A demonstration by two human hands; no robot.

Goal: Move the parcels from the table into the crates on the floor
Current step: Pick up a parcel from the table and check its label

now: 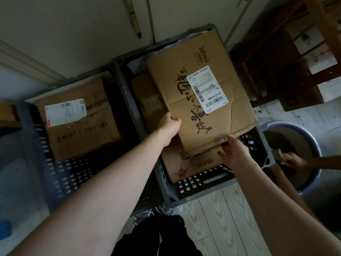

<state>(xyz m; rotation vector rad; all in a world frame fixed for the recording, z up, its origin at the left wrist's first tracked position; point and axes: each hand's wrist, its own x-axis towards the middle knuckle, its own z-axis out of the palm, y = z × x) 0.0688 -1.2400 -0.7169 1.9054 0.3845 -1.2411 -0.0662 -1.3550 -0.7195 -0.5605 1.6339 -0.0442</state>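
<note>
A large flat cardboard parcel (201, 93) with black brush lettering and a white shipping label lies tilted over the right dark crate (208, 183), resting on other cardboard parcels (177, 167) inside it. My left hand (170, 126) grips the parcel's left edge. At the parcel's near corner my right hand (234, 152) holds it from below. The left dark crate (60, 174) contains one taped cardboard box (79, 119) with a white label.
A grey round basin (295, 145) stands right of the crates, and another person's hand (293, 160) reaches into it. Wooden shelving with boxes (304, 52) fills the upper right. White cabinet doors stand behind the crates. My shoes are on the pale wood floor (217, 218).
</note>
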